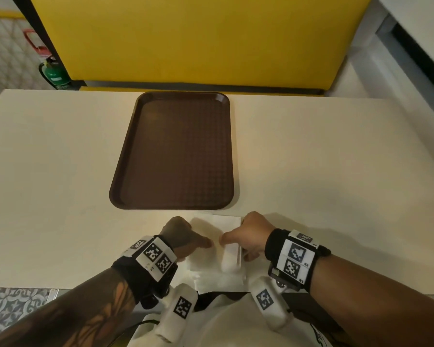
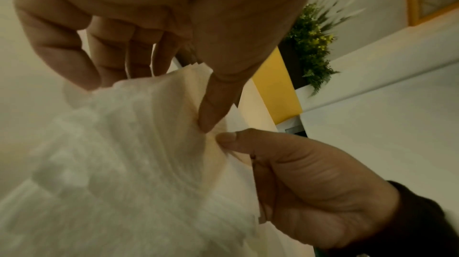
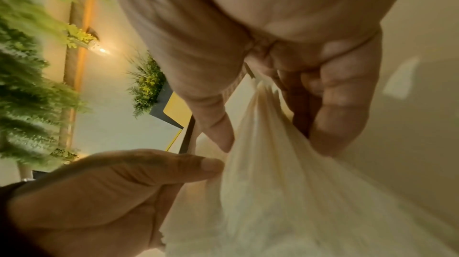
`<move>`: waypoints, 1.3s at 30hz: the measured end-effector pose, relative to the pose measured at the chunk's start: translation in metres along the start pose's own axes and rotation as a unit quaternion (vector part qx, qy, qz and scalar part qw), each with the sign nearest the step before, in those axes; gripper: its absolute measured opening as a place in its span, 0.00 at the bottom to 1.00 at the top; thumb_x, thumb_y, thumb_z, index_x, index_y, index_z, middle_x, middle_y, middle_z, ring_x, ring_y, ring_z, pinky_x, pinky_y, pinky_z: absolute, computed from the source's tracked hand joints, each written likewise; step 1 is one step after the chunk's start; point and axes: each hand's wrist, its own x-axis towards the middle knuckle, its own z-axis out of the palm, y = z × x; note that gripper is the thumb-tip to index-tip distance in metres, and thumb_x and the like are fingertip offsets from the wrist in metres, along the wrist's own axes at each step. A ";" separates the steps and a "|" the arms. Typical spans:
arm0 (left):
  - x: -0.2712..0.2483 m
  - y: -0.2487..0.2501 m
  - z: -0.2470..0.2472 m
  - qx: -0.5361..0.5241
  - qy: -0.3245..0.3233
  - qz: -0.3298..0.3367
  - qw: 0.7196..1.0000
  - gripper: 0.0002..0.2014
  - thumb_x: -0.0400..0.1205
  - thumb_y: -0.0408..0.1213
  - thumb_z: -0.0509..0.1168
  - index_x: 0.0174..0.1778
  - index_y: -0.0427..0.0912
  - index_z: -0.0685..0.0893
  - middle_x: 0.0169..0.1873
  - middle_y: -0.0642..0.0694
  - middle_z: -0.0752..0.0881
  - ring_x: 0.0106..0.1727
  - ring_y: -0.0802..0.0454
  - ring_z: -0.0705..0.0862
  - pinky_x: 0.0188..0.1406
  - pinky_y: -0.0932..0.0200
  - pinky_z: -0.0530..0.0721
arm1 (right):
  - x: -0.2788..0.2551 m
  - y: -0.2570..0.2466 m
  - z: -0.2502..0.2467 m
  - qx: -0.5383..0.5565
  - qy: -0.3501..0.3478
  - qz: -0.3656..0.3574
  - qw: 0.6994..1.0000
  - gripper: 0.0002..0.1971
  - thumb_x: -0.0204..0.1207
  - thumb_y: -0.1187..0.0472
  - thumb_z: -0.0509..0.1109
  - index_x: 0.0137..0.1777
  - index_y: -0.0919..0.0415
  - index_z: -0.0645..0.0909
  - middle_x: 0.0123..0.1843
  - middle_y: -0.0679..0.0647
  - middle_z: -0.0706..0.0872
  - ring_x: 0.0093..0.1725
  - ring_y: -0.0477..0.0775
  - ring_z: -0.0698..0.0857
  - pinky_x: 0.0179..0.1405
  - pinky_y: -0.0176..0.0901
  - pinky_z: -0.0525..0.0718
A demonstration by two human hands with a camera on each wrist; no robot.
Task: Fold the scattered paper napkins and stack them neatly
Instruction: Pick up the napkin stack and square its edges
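Note:
Several white paper napkins (image 1: 208, 259) lie in a loose pile at the table's near edge, just in front of the tray. Both hands are on the top napkin. My left hand (image 1: 186, 239) holds its left side: in the left wrist view the left hand (image 2: 154, 94) has its fingers curled at the napkin (image 2: 124, 163) edge and its thumb pressed onto the paper. My right hand (image 1: 246, 236) pinches a raised fold on the right side. In the right wrist view the right hand (image 3: 273, 139) grips the napkin (image 3: 285, 192) between thumb and fingers. The two thumbs nearly meet.
A brown ribbed tray (image 1: 173, 151) holding nothing sits mid-table beyond the napkins. The cream table (image 1: 336, 171) stretches bare to left and right. A yellow bench back (image 1: 198, 38) stands behind it, with a green extinguisher (image 1: 54, 73) at far left.

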 end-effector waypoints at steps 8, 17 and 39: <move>0.005 0.002 -0.001 -0.045 -0.043 -0.018 0.998 0.24 0.59 0.42 0.84 0.48 0.38 0.87 0.44 0.40 0.91 0.47 0.40 0.89 0.48 0.40 0.89 | 0.013 -0.001 0.001 0.024 -0.027 0.030 0.999 0.25 0.55 0.59 0.86 0.53 0.65 0.85 0.53 0.64 0.89 0.50 0.63 0.89 0.49 0.59 0.90; 0.009 0.004 -0.006 -0.047 -0.100 0.010 0.994 0.31 0.54 0.47 0.83 0.52 0.42 0.87 0.48 0.43 0.91 0.51 0.41 0.89 0.52 0.40 0.88 | 0.020 0.004 -0.003 0.028 -0.022 0.027 0.999 0.28 0.55 0.58 0.87 0.54 0.62 0.82 0.52 0.61 0.89 0.50 0.61 0.88 0.48 0.55 0.90; 0.010 -0.001 -0.008 -0.069 -0.043 0.094 0.992 0.28 0.60 0.39 0.83 0.56 0.42 0.83 0.51 0.44 0.89 0.53 0.43 0.87 0.55 0.40 0.87 | 0.026 -0.006 -0.008 -0.017 -0.062 0.006 0.998 0.27 0.60 0.57 0.85 0.60 0.59 0.84 0.54 0.59 0.89 0.52 0.59 0.87 0.51 0.52 0.88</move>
